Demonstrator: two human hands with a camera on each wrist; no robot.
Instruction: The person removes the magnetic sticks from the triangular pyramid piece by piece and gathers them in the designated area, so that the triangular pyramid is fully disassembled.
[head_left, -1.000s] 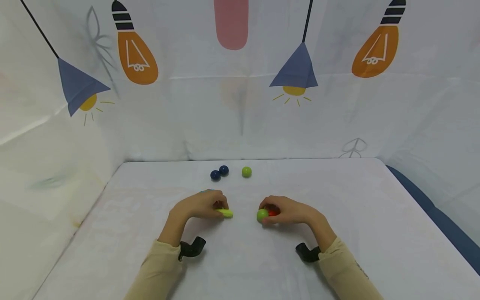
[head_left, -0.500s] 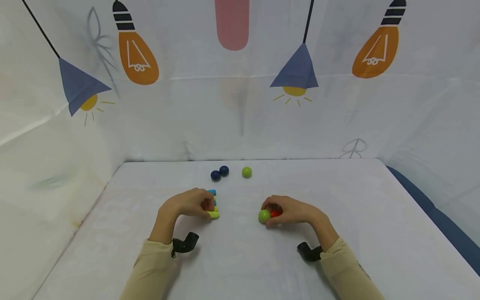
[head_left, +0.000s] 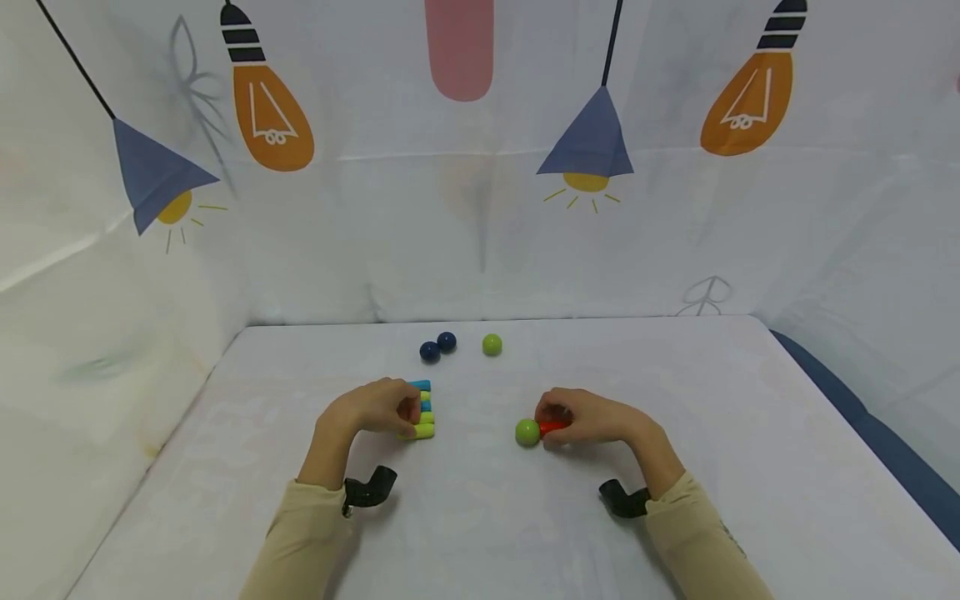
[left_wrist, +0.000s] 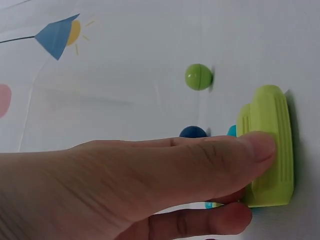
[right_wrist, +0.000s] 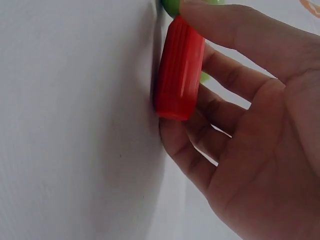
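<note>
Pinched in our right hand (head_left: 588,417): red stick (head_left: 552,427), touching a green ball (head_left: 527,432), near centre of the table (head_left: 712,467). Our left hand (head_left: 371,408) grips stacked yellow-green and blue sticks (head_left: 423,410), left of it.

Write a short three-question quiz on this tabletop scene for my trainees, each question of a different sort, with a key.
1. True or false: the right hand holds a red stick.
2. How many dark blue balls lie at the far side of the table?
3. Multiple choice: the left hand touches
A. a lone green ball
B. a row of yellow-green and blue sticks
C. nothing

Key: 1 true; 2 two; 3 B. The green ball by the right hand sits at the end of the red stick, as the head view shows.
</note>
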